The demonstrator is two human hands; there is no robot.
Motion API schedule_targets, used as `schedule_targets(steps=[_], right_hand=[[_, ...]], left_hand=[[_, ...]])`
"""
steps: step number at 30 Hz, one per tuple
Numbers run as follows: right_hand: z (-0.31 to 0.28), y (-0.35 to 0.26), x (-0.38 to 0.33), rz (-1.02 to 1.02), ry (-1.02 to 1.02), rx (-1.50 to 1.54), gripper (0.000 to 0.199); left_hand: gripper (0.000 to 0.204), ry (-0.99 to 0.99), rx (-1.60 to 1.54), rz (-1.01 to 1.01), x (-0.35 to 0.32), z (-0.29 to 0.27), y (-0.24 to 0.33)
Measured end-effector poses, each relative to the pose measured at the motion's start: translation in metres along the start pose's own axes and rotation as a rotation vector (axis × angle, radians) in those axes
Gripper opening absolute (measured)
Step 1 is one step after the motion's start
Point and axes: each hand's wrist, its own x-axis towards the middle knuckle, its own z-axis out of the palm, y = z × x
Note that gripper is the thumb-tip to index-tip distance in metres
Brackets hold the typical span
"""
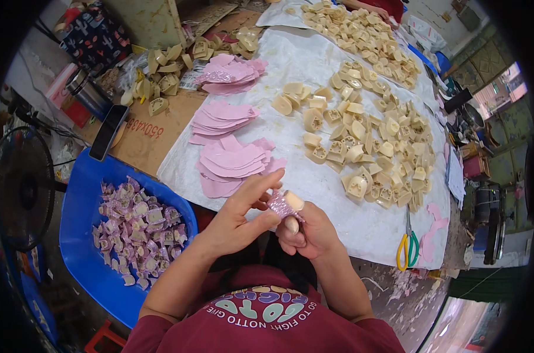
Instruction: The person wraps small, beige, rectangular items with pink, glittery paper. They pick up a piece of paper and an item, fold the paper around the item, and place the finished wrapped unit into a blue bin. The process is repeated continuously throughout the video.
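In front of my chest I hold a small cream block, which looks like a shoe heel [293, 201], with a glittery pink piece of sheet [280, 205] wrapped partly around it. My right hand [314, 232] is closed around the heel from the right, thumb against its side. My left hand [236, 219] comes in from the left, its thumb and fingertips at the edge of the pink piece and its forefinger stretched out above. The inner side of the heel is hidden by the hands.
Pink sheet pieces [231, 159] lie stacked on the white-covered table [279, 229]. Many cream heels [373, 147] are heaped to the right. A blue tub [73, 235] of pink-wrapped heels stands left. Scissors [408, 250] lie at the right edge. A person's hand [380, 12] shows at the far end.
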Motion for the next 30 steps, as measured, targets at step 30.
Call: schedule_targets(steps=[30], right_hand=[[-0.007, 0.004, -0.017, -0.326, 0.281, -0.716, 0.014]], left_hand=[[0.032, 0.109, -0.331, -0.363, -0.007, 0.005, -0.017]])
